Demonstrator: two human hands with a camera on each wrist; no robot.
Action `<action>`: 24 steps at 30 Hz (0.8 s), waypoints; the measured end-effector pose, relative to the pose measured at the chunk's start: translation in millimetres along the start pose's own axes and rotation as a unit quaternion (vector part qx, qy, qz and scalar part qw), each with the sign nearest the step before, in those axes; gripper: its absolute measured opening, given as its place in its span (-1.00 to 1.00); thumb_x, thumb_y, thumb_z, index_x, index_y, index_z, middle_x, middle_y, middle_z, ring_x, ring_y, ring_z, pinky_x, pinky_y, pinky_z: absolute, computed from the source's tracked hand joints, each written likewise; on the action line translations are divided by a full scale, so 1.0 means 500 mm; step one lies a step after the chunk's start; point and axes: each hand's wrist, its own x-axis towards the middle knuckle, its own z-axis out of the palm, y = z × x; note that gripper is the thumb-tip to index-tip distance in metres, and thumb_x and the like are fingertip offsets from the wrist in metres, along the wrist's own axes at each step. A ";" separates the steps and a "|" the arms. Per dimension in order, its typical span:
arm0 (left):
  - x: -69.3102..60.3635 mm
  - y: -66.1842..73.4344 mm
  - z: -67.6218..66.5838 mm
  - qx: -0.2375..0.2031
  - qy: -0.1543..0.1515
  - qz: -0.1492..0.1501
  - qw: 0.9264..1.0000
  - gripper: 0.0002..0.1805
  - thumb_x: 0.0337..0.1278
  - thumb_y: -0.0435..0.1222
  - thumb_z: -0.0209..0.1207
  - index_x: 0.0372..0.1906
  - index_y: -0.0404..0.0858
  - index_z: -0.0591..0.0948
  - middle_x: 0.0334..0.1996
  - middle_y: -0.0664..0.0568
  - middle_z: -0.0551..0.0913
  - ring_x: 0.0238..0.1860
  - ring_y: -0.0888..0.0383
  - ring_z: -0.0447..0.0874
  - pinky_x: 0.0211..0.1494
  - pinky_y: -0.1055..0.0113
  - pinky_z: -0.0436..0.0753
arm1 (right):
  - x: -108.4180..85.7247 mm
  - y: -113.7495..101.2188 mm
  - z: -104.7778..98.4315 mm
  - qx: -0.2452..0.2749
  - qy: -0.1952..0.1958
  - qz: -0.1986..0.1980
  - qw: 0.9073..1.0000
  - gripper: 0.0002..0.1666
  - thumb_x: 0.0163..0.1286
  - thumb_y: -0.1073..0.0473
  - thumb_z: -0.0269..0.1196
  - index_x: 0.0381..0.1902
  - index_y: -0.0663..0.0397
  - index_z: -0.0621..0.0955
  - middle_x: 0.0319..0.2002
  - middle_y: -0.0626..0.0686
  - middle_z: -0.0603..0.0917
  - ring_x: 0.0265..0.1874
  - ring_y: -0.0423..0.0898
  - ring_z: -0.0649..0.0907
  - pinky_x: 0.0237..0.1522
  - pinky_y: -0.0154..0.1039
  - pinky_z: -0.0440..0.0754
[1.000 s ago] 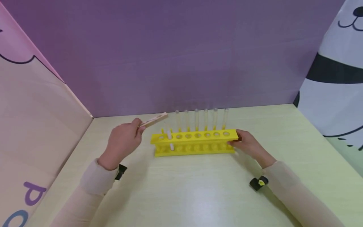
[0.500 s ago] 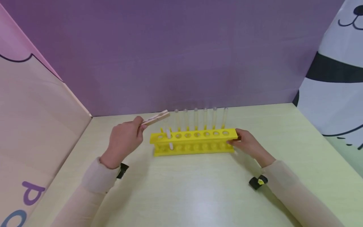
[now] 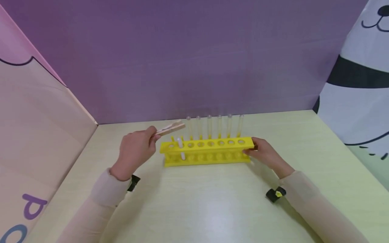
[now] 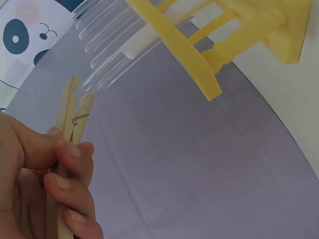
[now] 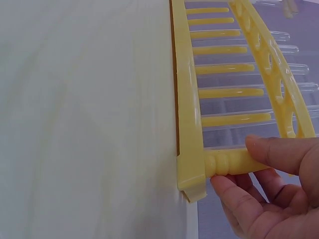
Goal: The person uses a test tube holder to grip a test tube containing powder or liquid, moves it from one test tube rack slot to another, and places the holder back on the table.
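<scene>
A wooden test tube clamp (image 3: 171,128) is in my left hand (image 3: 135,152), pinched between thumb and curled fingers. In the left wrist view the tips of the clamp (image 4: 66,109) stand slightly apart, close to the rim of a clear test tube with white stuff inside (image 4: 142,42). Whether they touch the glass I cannot tell. That tube stands in the second hole from the left of a yellow test tube rack (image 3: 205,144). My right hand (image 3: 268,156) holds the rack's right end, thumb and fingers around the end post (image 5: 224,162).
Several clear test tubes (image 3: 209,125) stand upside down on pegs along the rack's back. The rack is on a pale wooden table (image 3: 194,202). A purple wall panel (image 3: 194,60) rises behind, with printed panels at left and right.
My left hand has moved slightly right with the clamp, whose tip now reaches above the tube with the white stuff. My right hand stays on the rack's end.
</scene>
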 end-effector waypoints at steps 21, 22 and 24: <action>-0.004 0.003 0.006 0.001 -0.004 -0.006 1.000 -0.85 0.21 -0.27 0.18 -0.34 -0.29 0.56 -0.79 0.07 0.27 -0.79 0.15 0.13 -0.72 0.33 0.16 | 0.000 0.000 0.000 0.007 0.000 -0.004 1.000 -0.55 0.31 0.31 0.20 0.11 0.44 0.43 -0.01 0.31 0.56 -0.17 0.04 0.55 -0.24 -0.34 0.56; -0.005 0.003 0.007 0.000 -0.004 -0.007 1.000 -0.85 0.20 -0.27 0.18 -0.35 -0.29 0.56 -0.80 0.07 0.27 -0.79 0.15 0.13 -0.72 0.33 0.16 | 0.000 0.000 0.000 0.005 0.001 -0.003 1.000 -0.55 0.30 0.31 0.20 0.10 0.44 0.43 -0.01 0.31 0.56 -0.17 0.04 0.55 -0.24 -0.33 0.56; -0.005 0.002 0.009 0.000 -0.004 -0.007 1.000 -0.85 0.20 -0.27 0.18 -0.35 -0.29 0.56 -0.79 0.07 0.27 -0.79 0.15 0.13 -0.72 0.33 0.16 | 0.000 0.001 0.000 0.002 0.002 0.000 1.000 -0.55 0.30 0.31 0.21 0.10 0.44 0.44 -0.02 0.31 0.56 -0.17 0.04 0.55 -0.23 -0.31 0.56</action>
